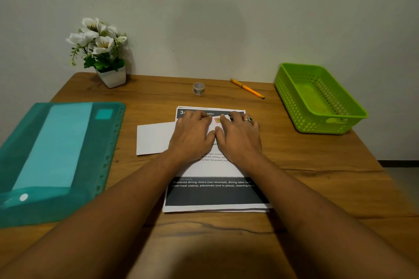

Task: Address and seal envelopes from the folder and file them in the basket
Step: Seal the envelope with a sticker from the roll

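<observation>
A printed sheet stack (215,192) lies in the middle of the wooden table. My left hand (192,136) and my right hand (238,136) rest side by side on its upper half, fingers bent, fingertips at the top edge. A white envelope (154,138) lies partly under the sheets, sticking out to the left of my left hand. The teal folder (56,154) lies at the left with pale paper inside. The green basket (317,97) stands at the right and looks to hold nothing. An orange pen (247,88) and a tape roll (198,88) lie at the back.
A white pot of white flowers (102,52) stands at the back left against the wall. The table's right edge runs just past the basket, with floor beyond.
</observation>
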The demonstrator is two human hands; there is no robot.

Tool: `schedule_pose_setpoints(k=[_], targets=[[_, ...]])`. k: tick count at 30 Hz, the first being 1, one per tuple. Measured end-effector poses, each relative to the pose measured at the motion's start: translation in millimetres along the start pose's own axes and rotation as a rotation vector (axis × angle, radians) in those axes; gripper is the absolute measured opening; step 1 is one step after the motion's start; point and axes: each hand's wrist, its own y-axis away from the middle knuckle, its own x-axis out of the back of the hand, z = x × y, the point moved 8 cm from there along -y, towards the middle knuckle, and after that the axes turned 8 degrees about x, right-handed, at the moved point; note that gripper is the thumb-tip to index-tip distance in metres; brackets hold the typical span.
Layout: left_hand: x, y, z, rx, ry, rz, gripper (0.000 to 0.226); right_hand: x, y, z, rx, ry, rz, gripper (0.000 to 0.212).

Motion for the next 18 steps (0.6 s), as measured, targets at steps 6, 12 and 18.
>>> schedule_pose_setpoints(k=[6, 12, 18], targets=[[0.5, -0.1, -0.6, 0.010, -0.009, -0.008, 0.048, 2.7, 2.8, -2.3, 0.045, -0.040, 0.031, 0.044], [17.9, -3.5, -11.1, 0.054, 0.168, -0.150, 0.055, 10.3, 21.3, 9.1, 0.025, -0.294, 0.081, 0.041], [69.4, 16.2, -72.0, 0.342, 0.059, 0.040, 0.051, 22.4, 21.5, 10.8, -0.019, -0.493, -0.015, 0.055]])
